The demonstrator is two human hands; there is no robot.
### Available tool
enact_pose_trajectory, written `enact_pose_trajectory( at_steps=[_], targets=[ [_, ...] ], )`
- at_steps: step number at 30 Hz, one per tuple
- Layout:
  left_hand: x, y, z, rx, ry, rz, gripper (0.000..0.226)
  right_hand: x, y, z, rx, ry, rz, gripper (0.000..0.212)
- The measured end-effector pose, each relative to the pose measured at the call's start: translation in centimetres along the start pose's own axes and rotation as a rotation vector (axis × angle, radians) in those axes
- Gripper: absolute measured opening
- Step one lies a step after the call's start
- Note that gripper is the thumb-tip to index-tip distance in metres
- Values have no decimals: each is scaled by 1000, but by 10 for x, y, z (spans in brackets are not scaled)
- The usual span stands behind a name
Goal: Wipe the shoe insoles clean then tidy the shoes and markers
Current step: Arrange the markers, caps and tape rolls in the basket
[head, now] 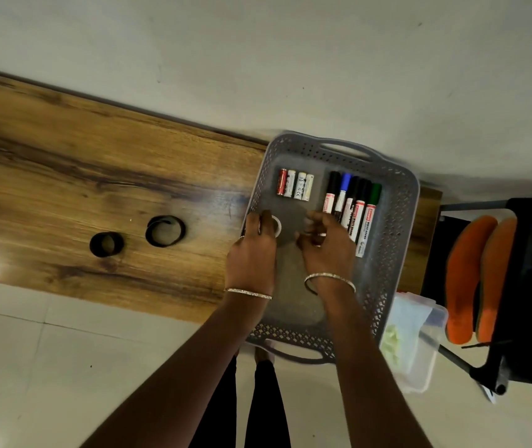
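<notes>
Five markers (351, 208) lie side by side in the far right part of the grey basket (397, 240), just beside the person's right hand (326, 250). They look light, stiff and smooth, so I'd pinch each at mid-barrel. The left hand (251, 253) grips a small pale ring (277, 222). The right hand's fingers are curled, over what I cannot tell. Orange insoles (471, 279), likely soft and floppy, rest on the chair (529, 208) further right.

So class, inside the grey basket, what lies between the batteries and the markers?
Nothing: in the head view, only a bare strip of floor of the basket separates the batteries from the markers.
</notes>
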State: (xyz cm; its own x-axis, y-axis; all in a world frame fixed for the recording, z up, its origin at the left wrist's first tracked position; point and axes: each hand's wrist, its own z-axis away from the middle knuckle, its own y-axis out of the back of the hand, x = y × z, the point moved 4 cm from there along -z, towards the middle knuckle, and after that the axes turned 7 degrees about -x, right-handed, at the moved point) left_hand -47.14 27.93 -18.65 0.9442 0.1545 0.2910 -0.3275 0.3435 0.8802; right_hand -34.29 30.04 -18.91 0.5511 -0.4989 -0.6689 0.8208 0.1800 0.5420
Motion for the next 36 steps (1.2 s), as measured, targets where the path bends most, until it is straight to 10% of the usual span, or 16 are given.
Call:
enact_pose_trajectory(
  at_steps=[20,24,36],
  targets=[
    [15,1,9,175,-35,139,67,6,11,3,48,9,-58,32],
    [-7,31,35,306,-88,307,32,1,13,22,24,-29,-27,27],
    [-180,61,65,371,401,293,48,-104,-85,65,-124,465,229,24]
  ],
)
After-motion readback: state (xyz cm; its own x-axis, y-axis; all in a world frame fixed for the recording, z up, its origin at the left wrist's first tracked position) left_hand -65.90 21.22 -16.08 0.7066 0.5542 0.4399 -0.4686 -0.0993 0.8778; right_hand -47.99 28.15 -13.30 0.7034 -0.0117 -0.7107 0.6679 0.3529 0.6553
